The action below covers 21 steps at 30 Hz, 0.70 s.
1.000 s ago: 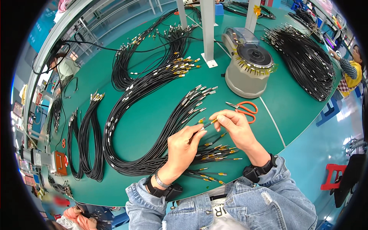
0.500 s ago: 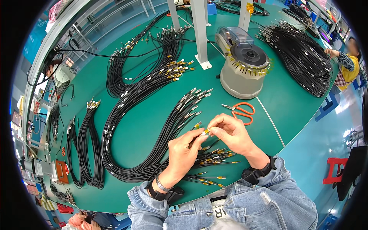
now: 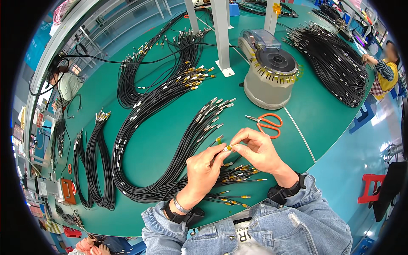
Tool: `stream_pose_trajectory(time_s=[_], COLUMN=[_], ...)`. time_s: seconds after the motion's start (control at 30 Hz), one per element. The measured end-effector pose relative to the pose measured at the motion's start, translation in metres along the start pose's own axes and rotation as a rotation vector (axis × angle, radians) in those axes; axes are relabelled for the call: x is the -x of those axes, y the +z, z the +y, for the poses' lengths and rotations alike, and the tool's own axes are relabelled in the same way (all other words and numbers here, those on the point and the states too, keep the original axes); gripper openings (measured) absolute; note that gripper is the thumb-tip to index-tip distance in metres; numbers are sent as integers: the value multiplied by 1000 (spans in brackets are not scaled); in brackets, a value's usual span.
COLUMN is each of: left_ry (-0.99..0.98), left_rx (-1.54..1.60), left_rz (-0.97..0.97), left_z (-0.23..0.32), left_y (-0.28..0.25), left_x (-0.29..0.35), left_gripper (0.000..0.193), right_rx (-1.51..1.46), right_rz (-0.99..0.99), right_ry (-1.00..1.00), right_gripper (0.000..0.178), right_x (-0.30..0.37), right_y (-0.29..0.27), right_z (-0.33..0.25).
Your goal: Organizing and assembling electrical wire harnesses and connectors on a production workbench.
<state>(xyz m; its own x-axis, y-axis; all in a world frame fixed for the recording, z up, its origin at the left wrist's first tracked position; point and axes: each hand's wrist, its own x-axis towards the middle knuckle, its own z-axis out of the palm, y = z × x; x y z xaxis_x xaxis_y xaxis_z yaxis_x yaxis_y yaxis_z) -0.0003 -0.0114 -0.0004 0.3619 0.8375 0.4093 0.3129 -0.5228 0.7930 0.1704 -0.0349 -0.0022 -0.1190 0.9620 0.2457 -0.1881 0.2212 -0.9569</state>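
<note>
Cable end [image 3: 228, 148]: between my 2 hands, in front of my chest, above the green table [image 3: 293, 148].
Direction: its tip points right and slightly away from me, toward my right fingertips; the long axis slants gently from lower left to upper right.
Look: small and slim, with a white part toward my left fingers and a yellow band toward my right; the rest hides in my grip.
Left hand [image 3: 203, 170]: thumb and forefinger are pinched together on the cable end.
Right hand [image 3: 258, 152]: thumb and fingertips close on the yellow part.
Below my hands: more black cables [image 3: 185, 155] with white and yellow ends.
Beyond my right hand: 1 pair of orange-handled scissors [image 3: 259, 120], and a grey round machine [image 3: 267, 87] farther off.
</note>
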Motion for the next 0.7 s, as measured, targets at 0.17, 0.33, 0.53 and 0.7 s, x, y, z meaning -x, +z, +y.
stream_pose_trajectory(time_s=[0.17, 0.33, 0.53, 0.7], left_ry=[89, 143, 270, 344], left_rx=[-36, -133, -274, -297], left_rz=[22, 32, 45, 61], left_z=[0, 2, -4, -9], left_y=[0, -2, 1, 4], left_x=[-3, -4, -3, -2], left_gripper=[16, 18, 21, 25], right_rx=[-59, -127, -104, -146], right_rz=[28, 47, 30, 43], right_ry=[52, 186, 224, 275], right_gripper=[10, 12, 14, 13], right_x=[0, -1, -1, -1], right_y=[4, 1, -2, -2], right_z=[-2, -5, 4, 5])
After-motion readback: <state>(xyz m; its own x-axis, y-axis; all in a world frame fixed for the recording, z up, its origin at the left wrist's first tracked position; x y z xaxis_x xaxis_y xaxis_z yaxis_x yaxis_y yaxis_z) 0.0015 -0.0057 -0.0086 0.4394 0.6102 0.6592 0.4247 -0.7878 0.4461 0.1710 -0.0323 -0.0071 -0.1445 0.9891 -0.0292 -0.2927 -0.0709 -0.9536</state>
